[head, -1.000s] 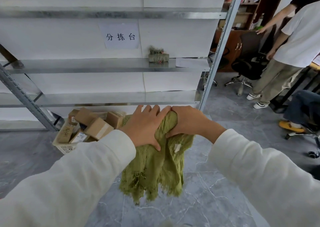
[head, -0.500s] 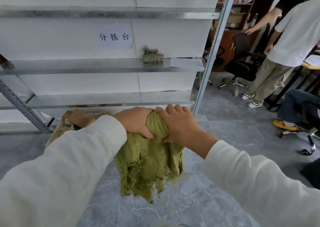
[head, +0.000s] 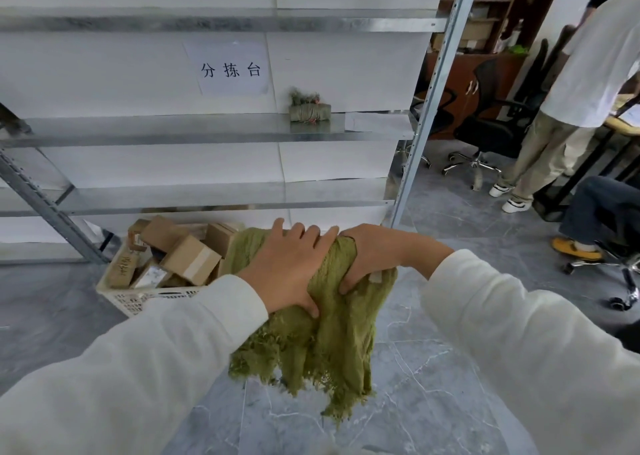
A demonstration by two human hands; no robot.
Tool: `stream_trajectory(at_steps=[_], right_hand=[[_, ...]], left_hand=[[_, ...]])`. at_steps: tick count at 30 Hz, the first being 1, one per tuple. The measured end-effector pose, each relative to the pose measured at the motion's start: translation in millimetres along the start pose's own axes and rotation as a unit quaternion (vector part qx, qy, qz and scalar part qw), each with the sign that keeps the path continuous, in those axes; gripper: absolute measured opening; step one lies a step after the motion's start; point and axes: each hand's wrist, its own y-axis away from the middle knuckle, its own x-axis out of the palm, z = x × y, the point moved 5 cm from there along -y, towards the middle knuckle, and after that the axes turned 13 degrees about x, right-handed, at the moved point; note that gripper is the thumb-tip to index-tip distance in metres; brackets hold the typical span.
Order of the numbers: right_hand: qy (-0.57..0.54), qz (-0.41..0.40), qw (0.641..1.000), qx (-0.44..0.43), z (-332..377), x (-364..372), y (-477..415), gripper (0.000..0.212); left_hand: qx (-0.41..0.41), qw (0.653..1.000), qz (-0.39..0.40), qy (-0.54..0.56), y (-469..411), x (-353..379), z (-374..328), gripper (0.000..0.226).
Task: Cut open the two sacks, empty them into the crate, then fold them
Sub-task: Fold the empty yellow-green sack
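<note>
My right hand is clenched round the bunched top of the green sack, thumb on the near side and fingers curled out of sight behind the cloth. My left hand lies over the same bunch from the left. Its fingers are stretched almost straight across the top and reach my right knuckles, and its thumb is pressed against the near face of the cloth. The sack hangs limp from both hands above the grey floor, its frayed lower edge loose and well clear of the tiles. Both my sleeves are white.

The crate stands on the floor to the left of the sack and a little farther away, just in front of the metal rack. It is heaped with brown cardboard boxes. On the rack's middle shelf, far from me, sits a small tied green bundle; I cannot tell whether it is the other sack. A paper sign hangs on the white wall behind it. To the far right a person in a white shirt stands near a black office chair.
</note>
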Motion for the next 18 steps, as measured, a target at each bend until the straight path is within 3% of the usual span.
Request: stream_trajectory(at_steps=[4,8,12,15,18], right_hand=[[0.027,0.011,1.000,-0.008,7,4,2,0.063],[0.078,-0.092,0.991,-0.050,23,-4,10,0.096],[0.302,-0.248,0.917,-0.081,40,21,20,0.131],[0.329,-0.310,0.888,-0.088,43,37,14,0.109],[0.325,-0.329,0.881,-0.098,43,33,6,0.089]], left_hand=[[-0.007,1.000,-0.028,-0.002,-3,5,4,0.097],[-0.060,0.982,0.012,0.178,3,12,32,0.077],[-0.085,0.944,0.073,0.309,2,19,51,0.075],[-0.076,0.907,0.107,0.401,1,24,51,0.064],[-0.081,0.905,0.106,0.404,4,29,46,0.088]])
